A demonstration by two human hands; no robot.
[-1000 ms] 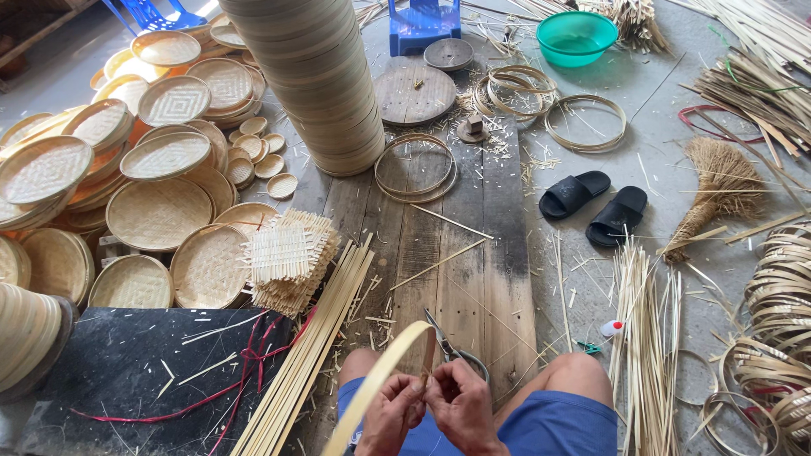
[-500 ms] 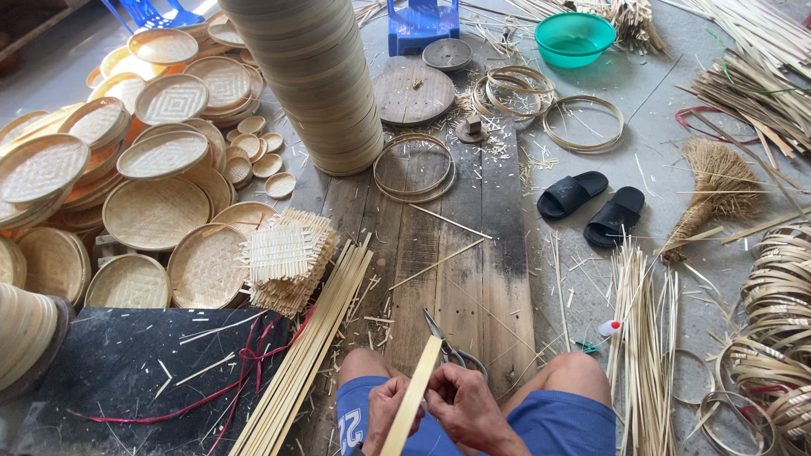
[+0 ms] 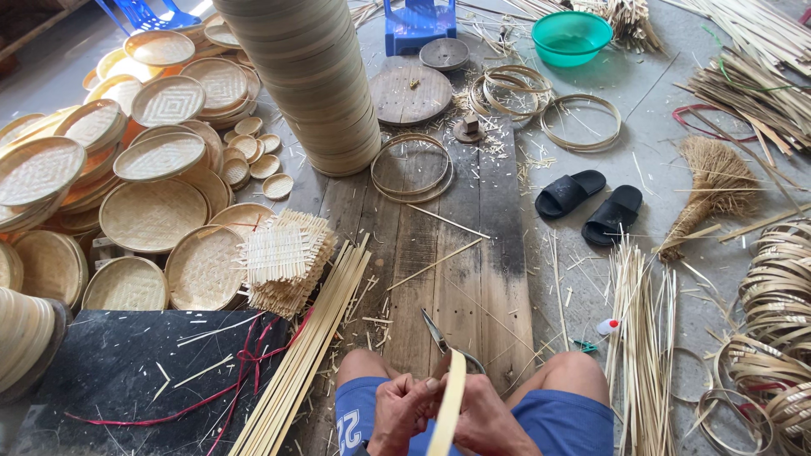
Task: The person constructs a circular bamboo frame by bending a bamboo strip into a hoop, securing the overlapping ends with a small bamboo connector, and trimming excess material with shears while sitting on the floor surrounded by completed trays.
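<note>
both hands meet low in the view, over the lap: the left hand point(image 3: 404, 409) and the right hand point(image 3: 490, 418) are each closed on a pale bamboo strip point(image 3: 450, 397) that stands between them — its long axis runs nearly upright, leaning slightly right. scissors point(image 3: 443, 339) lie just beyond on the wooden planks point(image 3: 460, 253). around lie woven trays point(image 3: 152, 211), a tall stack of hoops point(image 3: 312, 84), black sandals point(image 3: 591, 203) — a cluttered workshop floor.
</note>
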